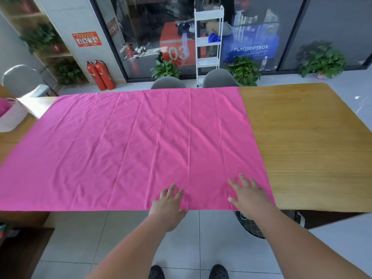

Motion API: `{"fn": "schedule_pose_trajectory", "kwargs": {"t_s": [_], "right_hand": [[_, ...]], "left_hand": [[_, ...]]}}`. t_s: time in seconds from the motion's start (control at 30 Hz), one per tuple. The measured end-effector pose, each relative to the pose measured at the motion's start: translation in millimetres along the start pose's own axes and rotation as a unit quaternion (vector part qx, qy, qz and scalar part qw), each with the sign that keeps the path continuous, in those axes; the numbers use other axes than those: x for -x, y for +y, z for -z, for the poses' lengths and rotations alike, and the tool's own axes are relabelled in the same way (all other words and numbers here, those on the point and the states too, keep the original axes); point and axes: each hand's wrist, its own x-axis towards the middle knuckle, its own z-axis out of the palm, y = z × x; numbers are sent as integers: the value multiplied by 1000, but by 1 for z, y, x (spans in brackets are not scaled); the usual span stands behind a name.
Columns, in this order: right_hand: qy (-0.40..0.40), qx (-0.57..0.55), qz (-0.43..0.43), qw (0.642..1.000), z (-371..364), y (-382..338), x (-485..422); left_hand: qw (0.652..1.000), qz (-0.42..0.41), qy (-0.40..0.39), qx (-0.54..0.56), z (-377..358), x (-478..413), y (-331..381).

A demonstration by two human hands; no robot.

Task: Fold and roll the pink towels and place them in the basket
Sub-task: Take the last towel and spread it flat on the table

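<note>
A large pink towel lies spread flat over most of the wooden table, with several lengthwise creases. My left hand rests flat on the towel's near edge, fingers straight and spread. My right hand lies flat on the towel close to its near right corner, fingers spread too. A white basket stands at the table's far left edge, with pink cloth showing inside it.
Two grey chairs stand behind the table's far side, another grey chair at the far left. The table's right part is bare wood. A dark stool sits under the near edge by my right arm.
</note>
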Motion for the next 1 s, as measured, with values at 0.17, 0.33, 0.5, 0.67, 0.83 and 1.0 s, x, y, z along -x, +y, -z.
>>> {"fn": "schedule_pose_trajectory", "kwargs": {"t_s": [0.17, 0.33, 0.5, 0.67, 0.83, 1.0], "right_hand": [[21, 16, 47, 999, 26, -58, -6], [40, 23, 77, 996, 54, -127, -14], [38, 34, 101, 994, 64, -210, -21], [42, 32, 134, 990, 75, -305, -33], [43, 47, 169, 983, 79, -400, -42], [40, 77, 212, 973, 74, -485, -41]], "left_hand": [[999, 5, 37, 3, 28, 2, -38], [996, 24, 85, 29, 54, 11, -95], [992, 47, 106, 53, 53, 34, -169], [984, 93, 121, 87, 51, 62, -253], [974, 139, 136, 120, 43, 93, -331], [964, 184, 137, 133, 26, 133, -398]]}}
